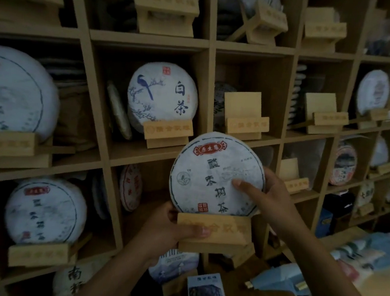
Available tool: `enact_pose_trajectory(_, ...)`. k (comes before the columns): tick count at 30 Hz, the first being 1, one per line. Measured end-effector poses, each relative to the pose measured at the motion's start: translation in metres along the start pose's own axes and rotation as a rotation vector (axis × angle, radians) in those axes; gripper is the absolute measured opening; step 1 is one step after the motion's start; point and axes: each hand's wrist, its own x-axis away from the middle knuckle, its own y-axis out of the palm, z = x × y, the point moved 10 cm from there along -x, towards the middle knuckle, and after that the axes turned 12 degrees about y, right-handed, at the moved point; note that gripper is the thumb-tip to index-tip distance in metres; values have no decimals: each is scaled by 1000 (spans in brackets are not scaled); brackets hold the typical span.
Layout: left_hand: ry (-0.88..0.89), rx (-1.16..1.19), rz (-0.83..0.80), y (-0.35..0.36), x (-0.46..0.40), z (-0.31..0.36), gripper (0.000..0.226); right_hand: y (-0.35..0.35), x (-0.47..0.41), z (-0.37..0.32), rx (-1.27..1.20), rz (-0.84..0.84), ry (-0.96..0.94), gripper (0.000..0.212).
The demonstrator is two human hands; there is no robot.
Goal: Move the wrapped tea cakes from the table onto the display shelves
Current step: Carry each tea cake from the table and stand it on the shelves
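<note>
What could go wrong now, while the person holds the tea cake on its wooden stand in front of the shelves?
The tea cake only leans in the wooden stand, so tilting might let it slide out. The left hand grips just one end of the stand. The right hand steadies the cake; letting go early may drop it.

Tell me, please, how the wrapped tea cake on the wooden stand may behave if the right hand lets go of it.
The tea cake is a round disc on edge, so it could roll or tip off the stand. Only the right hand steadies it. Its paper wrap looks smooth, probably slippery. The left hand grips only the stand.
</note>
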Motion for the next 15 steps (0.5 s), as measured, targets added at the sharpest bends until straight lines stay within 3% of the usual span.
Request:
enact_pose_trajectory(5,28,10,15,-5,0,-4,77,13,-5,0,85,-54,42,18)
enact_pose_trajectory(10,18,11,42,-13,-1,-14,64,19,-15,10,160,-87,131,29)
enact_pose_trajectory(13,18,26,66,-18,-2,-21,63,25,-22,19,177,-113,172,9)
enact_pose_trajectory(15,21,39,81,-23,-4,-27,62,31,-27,24,207,-97,168,10)
